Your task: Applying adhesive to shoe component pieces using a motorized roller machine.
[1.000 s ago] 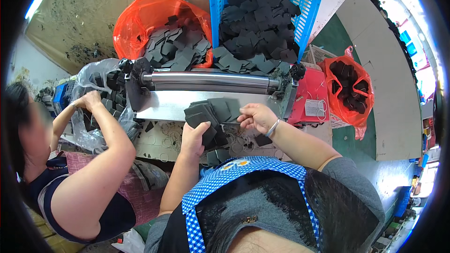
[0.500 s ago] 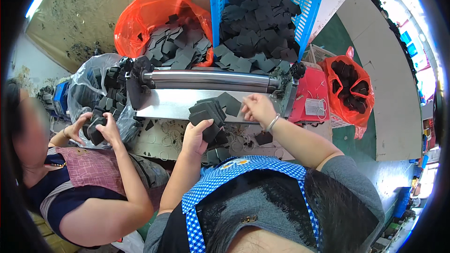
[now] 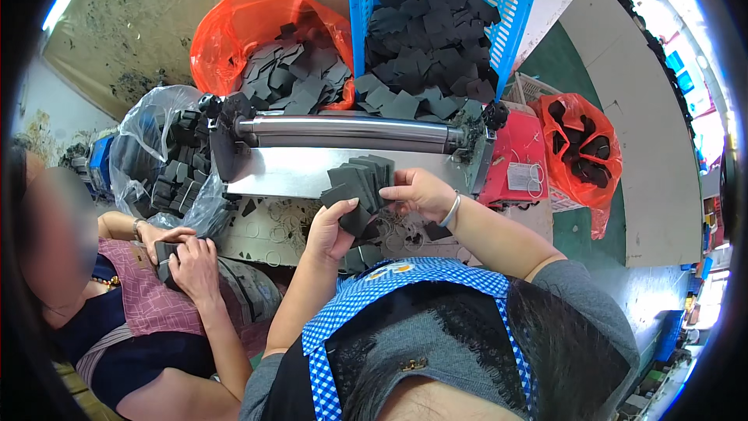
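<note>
A fanned stack of thin dark grey square sheets (image 3: 354,185) is gripped in my left hand (image 3: 333,228), its thumb pressed across the near sheets. My right hand (image 3: 417,193) pinches the right edge of the same stack between thumb and fingers. Both hands are in front of a machine with a shiny metal roller (image 3: 351,126) and a flat metal feed plate (image 3: 280,173). The stack overlaps the plate's near edge. Below my left hand, more dark pieces (image 3: 362,257) lie by my checked apron.
Beyond the roller, a blue basket (image 3: 514,12) and a red plastic bag (image 3: 214,27) hold many dark sheets. On the left, a clear bag (image 3: 125,152) contains bundled pieces; a co-worker's hands (image 3: 191,265) hold a dark bundle nearby. Another red bag (image 3: 612,129) stands right.
My right hand has moved left from beside the stack and now grips its edge. The stack is more fanned out. The co-worker's hands have come lower, nearer their lap, with a dark bundle.
</note>
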A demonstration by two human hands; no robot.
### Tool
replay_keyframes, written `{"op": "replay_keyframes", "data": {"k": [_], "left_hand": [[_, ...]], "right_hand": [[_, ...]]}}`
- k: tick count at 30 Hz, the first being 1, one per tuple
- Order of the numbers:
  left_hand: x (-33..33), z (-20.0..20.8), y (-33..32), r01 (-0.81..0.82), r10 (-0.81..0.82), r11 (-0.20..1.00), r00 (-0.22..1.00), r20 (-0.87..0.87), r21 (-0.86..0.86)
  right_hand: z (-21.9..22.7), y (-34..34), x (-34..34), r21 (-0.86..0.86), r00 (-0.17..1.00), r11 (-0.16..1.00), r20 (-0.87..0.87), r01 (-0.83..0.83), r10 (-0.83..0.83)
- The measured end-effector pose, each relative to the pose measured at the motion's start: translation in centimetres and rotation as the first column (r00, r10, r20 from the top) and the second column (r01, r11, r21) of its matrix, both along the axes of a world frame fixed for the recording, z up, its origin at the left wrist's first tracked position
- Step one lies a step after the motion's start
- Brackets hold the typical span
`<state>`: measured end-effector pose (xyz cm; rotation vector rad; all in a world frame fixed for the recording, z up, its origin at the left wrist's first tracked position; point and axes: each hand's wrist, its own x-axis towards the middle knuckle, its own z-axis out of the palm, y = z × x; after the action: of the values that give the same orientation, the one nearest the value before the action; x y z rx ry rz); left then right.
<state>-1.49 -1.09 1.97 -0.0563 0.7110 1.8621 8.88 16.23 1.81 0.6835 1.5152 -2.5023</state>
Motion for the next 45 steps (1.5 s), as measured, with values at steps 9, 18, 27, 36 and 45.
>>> {"op": "replay_keyframes", "data": {"k": [9, 18, 27, 36, 45], "left_hand": [[0.2, -0.2, 0.4, -0.072, 0.050, 0.983, 0.990, -0.130, -0.171], [-0.3, 0.0, -0.2, -0.083, 0.046, 0.982, 0.977, -0.210, -0.170], [-0.5, -0.7, -0.6, -0.025, 0.008, 0.995, 0.984, -0.179, -0.096], [-0.3, -0.6, -0.5, 0.065, -0.067, 0.998, 0.989, -0.133, -0.017], [-0.3, -1.2, -1.1, 0.039, -0.048, 0.995, 0.994, -0.098, -0.087]], "right_hand": [[-1.0, 0.2, 0.7, -0.047, 0.961, 0.974, 0.181, 0.222, -0.210], [-1.3, 1.7, 0.3, 0.063, 0.928, 0.931, 0.080, 0.360, -0.365], [-0.5, 1.5, -0.2, 0.116, 0.869, 0.891, 0.198, 0.438, -0.453], [0.7, -0.5, 0.0, 0.107, 0.990, 0.992, 0.108, 0.074, -0.086], [-0.9, -0.3, 1.0, -0.190, 0.969, 0.965, 0.203, 0.183, -0.144]]}}
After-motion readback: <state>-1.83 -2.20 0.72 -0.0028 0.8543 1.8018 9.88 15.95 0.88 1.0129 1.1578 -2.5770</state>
